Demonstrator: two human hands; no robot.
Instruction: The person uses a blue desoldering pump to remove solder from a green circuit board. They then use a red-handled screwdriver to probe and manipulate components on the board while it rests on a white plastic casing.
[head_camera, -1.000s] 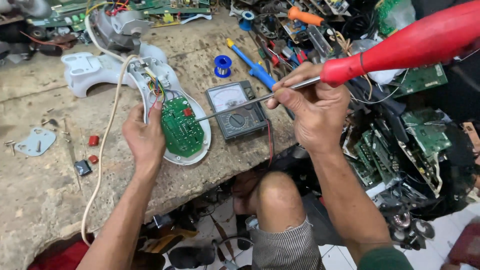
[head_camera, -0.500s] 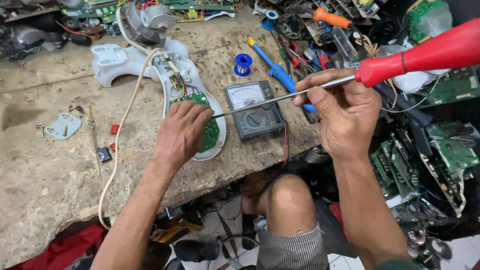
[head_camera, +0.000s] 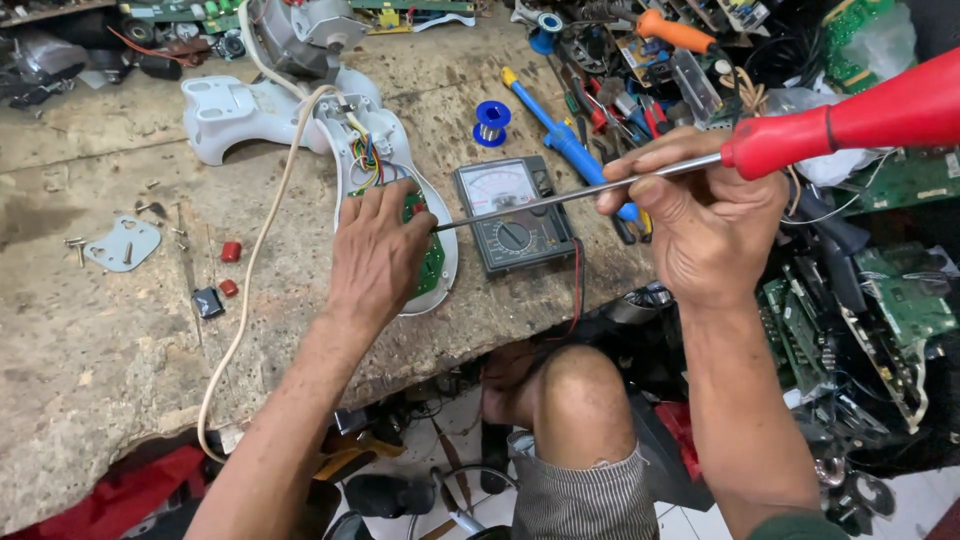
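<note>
My left hand (head_camera: 378, 252) rests palm down on a green circuit board (head_camera: 432, 262) set in a white plastic housing (head_camera: 385, 150) on the worn workbench. My right hand (head_camera: 700, 215) pinches the metal shaft of a long red-handled soldering iron (head_camera: 850, 118). Its tip reaches left to the board, right by my left fingertips. The shaft passes over a grey analog multimeter (head_camera: 512, 212) lying beside the housing. Coloured wires run from the board up into the housing.
A white cord (head_camera: 255, 250) trails across the bench and over its front edge. A blue solder spool (head_camera: 492, 120), a blue-handled tool (head_camera: 560, 135), small red caps (head_camera: 231, 251) and a metal bracket (head_camera: 123, 243) lie about. Circuit boards and tools crowd the right side. My knee (head_camera: 580, 390) is below the bench.
My left hand has slid up over the circuit board, covering most of it. The iron's tip stays at the board. The view has shifted, so everything sits further right in frame.
</note>
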